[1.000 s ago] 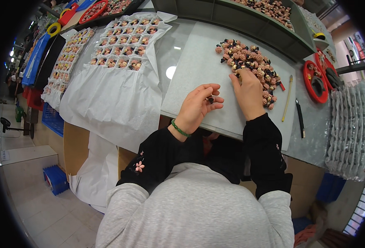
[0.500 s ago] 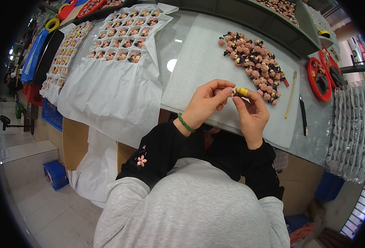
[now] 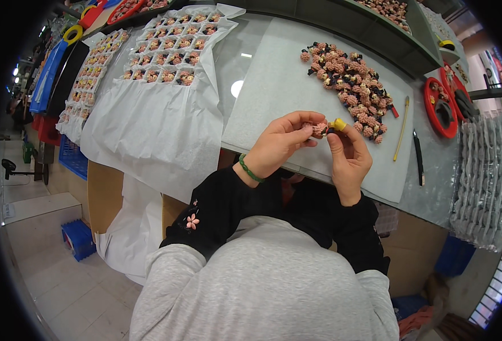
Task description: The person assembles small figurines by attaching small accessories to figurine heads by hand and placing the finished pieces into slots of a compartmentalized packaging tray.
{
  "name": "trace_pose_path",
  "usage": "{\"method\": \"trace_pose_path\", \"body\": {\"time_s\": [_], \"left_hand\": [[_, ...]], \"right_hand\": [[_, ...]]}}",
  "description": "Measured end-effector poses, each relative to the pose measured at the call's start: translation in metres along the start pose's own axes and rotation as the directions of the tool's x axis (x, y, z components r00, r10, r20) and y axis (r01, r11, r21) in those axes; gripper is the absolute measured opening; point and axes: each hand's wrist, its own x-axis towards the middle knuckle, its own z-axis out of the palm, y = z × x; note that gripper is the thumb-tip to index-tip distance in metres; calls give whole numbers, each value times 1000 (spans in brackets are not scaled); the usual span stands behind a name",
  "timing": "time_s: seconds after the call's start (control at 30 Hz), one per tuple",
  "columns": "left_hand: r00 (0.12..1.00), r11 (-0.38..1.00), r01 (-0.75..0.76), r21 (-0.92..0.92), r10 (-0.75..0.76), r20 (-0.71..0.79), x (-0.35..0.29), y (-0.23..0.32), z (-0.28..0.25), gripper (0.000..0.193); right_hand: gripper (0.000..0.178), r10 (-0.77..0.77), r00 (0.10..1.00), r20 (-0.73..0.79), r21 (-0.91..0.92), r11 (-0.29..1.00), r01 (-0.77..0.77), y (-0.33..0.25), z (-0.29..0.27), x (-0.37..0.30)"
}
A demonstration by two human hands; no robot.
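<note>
Between my two hands is a small pink and dark figurine [image 3: 320, 130] with bumpy, curl-like parts, held above the near part of a white sheet [image 3: 262, 108]. My left hand [image 3: 284, 142], with a green bracelet at the wrist, pinches it between thumb and fingers. From the other side my right hand [image 3: 350, 159] grips it with thumb and index finger; a yellow covering [image 3: 338, 124] wraps that index fingertip. Fingers hide part of the figurine. Beyond my hands lies a heap of similar pink and black figurines [image 3: 353, 85].
Left on the table, figurines sit in rows in a paper-lined tray [image 3: 166, 94]. Right of the heap lie a thin yellow stick [image 3: 400, 129] and a black pen-like tool [image 3: 418, 156]. A red tray [image 3: 440, 108] and stacked clear plastic trays [image 3: 481, 182] stand at the right. A grey-green ledge [image 3: 342, 28] borders the back.
My fingers have shifted on the figurine, and more of its pink surface now shows between them. My left hand has moved slightly to the left and down at the wrist.
</note>
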Motion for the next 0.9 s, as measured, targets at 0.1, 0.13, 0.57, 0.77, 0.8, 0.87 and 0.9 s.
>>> {"method": "trace_pose_path", "body": {"time_s": [0.1,0.13,0.57,0.77,0.8,0.87,0.9], "left_hand": [[997,997,-53,57,55,-45,0,4,2,31],[997,997,-54,57,56,-45,0,6,3,31],[972,905,-221,365,236,3,-11,-5,3,35],[958,738,-263,621,279,74,-42,41,3,35],[945,703,-285,652,319,70,-53,57,-1,34],[862,552,-312,773,507,-15,-71,102,-16,35],[799,444,-283,850,600,-48,-77,127,-34,37]], "right_hand": [[23,37,999,-19,54,998,-36,-6,-2,2],[22,61,998,-2,82,995,-61,-7,-2,3],[11,188,982,34,-9,982,-188,-7,15,4],[23,223,970,100,64,971,-230,-2,11,-3],[24,252,959,129,3,967,-254,-3,12,-3],[24,279,948,155,-57,960,-274,4,11,-7],[23,300,937,179,-120,952,-282,5,10,-8]]}}
